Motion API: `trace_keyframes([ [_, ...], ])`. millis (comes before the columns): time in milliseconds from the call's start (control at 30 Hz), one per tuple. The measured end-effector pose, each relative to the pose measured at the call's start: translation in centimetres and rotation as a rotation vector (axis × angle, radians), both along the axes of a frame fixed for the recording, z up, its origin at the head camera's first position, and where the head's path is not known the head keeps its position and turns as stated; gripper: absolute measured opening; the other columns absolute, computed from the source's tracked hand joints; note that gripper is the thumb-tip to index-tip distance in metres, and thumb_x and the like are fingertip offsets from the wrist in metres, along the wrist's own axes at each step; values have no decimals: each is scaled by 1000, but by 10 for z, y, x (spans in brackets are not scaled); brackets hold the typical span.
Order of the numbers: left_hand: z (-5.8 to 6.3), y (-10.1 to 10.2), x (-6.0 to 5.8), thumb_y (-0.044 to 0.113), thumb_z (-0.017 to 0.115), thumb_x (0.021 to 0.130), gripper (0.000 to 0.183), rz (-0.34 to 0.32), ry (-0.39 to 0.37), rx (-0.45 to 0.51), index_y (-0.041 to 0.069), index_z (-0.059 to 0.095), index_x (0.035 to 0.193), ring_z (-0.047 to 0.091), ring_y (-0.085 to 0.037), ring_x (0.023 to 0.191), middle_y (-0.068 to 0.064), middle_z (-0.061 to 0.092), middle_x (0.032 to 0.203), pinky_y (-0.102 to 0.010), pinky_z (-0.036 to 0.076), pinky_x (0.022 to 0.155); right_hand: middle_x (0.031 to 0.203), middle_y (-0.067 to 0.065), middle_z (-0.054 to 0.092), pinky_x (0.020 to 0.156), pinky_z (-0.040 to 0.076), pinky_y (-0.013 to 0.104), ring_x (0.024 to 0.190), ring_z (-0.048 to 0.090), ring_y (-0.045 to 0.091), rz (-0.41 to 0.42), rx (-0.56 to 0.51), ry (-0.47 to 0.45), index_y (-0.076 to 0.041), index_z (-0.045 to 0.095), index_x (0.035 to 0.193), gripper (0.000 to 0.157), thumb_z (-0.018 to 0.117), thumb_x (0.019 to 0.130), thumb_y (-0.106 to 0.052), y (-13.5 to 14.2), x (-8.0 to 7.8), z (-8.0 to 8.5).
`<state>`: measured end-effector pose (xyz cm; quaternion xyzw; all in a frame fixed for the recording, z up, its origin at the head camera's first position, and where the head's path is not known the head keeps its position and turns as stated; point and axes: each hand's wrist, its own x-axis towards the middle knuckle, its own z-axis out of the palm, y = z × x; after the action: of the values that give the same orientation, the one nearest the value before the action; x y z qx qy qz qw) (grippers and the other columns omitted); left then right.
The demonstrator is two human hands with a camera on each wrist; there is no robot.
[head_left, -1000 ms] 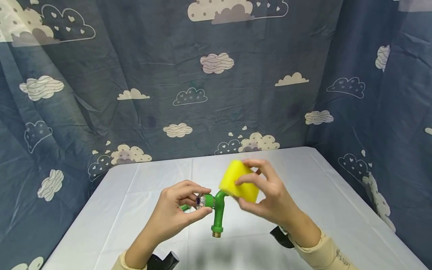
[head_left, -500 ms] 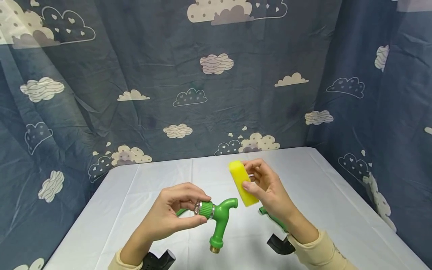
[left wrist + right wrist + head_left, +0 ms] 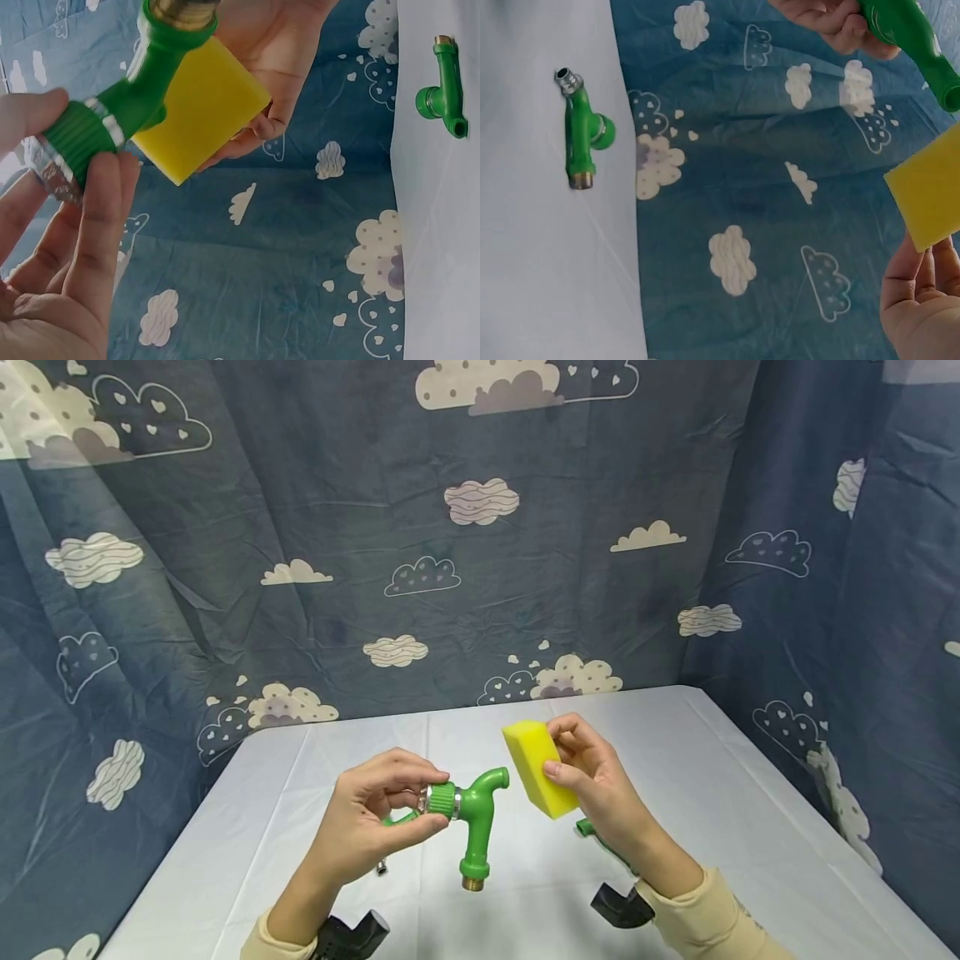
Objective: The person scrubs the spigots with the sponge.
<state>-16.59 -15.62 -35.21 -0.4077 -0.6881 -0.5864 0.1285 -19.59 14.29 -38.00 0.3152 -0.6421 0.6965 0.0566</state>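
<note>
My left hand [image 3: 390,814] pinches a green faucet [image 3: 476,818] by its ribbed knob, holding it above the table. Its brass threaded end points down and the spout faces right. In the left wrist view, thumb and fingers curl round the knob's clear rim. A yellow sponge [image 3: 538,768] is tilted in my right hand [image 3: 600,777], gripped between thumb and fingers. Sponge and spout are a small gap apart in the head view. In the right wrist view the sponge [image 3: 930,187] is cut off by the frame edge.
A second green faucet [image 3: 577,135] with a metal nozzle lies on the white-covered table [image 3: 300,793], mostly behind my left hand in the head view. Another green faucet [image 3: 448,90] lies near my right wrist. Cloud-patterned cloth [image 3: 360,527] hangs behind the table.
The sponge has come off the faucet's spout and turned in my right hand. My left hand has tilted the faucet, then raised it and moved it left.
</note>
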Motion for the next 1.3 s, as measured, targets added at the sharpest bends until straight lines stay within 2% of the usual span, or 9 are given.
trace_keyframes([
  [200,-1,1,-1,-14,86,81,38,-37,-4,-41,0,77,116,71,-9,86,-14,71,107,-30,67,73,123,0,65,73,62,30,101,66,18,108,61,27,-19,55,120,25,58,100,-4,-5,2,-1],
  [400,-1,2,1,-12,87,82,38,185,20,1,2,77,115,70,-8,84,-12,68,105,-25,66,74,127,-1,65,76,60,26,104,65,17,-15,29,82,-15,57,116,26,59,96,1,-3,5,1],
  [533,-1,5,3,-8,90,80,38,295,19,8,4,78,114,71,-9,86,-7,67,104,-26,67,76,131,4,62,87,57,25,110,63,18,-104,82,279,-10,59,116,35,69,87,7,-7,13,3],
  [633,-1,9,6,-3,92,80,38,315,47,0,7,79,114,73,-12,88,-5,67,104,-28,67,77,132,9,60,93,59,28,114,62,21,-151,222,513,-12,63,116,42,81,81,2,-17,19,2],
  [733,-1,10,7,-4,93,78,40,331,115,8,8,79,114,72,-12,86,-6,67,102,-26,67,75,134,10,58,92,63,32,115,61,23,-178,338,666,-18,66,116,47,88,76,-4,-25,23,-1],
  [833,-1,8,7,-8,93,77,41,371,182,36,6,79,113,70,-11,86,-8,67,102,-23,66,75,135,8,56,91,64,32,115,60,22,-154,390,677,-21,66,116,49,89,76,-6,-28,26,-2],
  [1000,0,4,3,-17,88,76,40,440,153,148,-2,76,111,68,-7,84,-4,67,104,-19,64,77,133,9,58,91,64,33,117,61,24,-143,357,649,-20,67,114,47,89,75,-5,-25,26,1],
  [1167,1,3,2,-23,84,75,41,360,169,191,-7,73,111,70,-5,86,-4,65,105,-19,64,77,132,12,60,93,63,34,117,62,25,-206,293,626,-18,67,112,47,88,73,-3,-24,25,2],
  [1300,0,4,1,-24,84,74,43,303,212,205,-9,72,112,71,-6,88,-6,65,105,-19,64,78,132,10,60,95,62,34,118,62,24,-193,290,621,-18,66,113,48,88,73,-3,-27,25,-1],
])
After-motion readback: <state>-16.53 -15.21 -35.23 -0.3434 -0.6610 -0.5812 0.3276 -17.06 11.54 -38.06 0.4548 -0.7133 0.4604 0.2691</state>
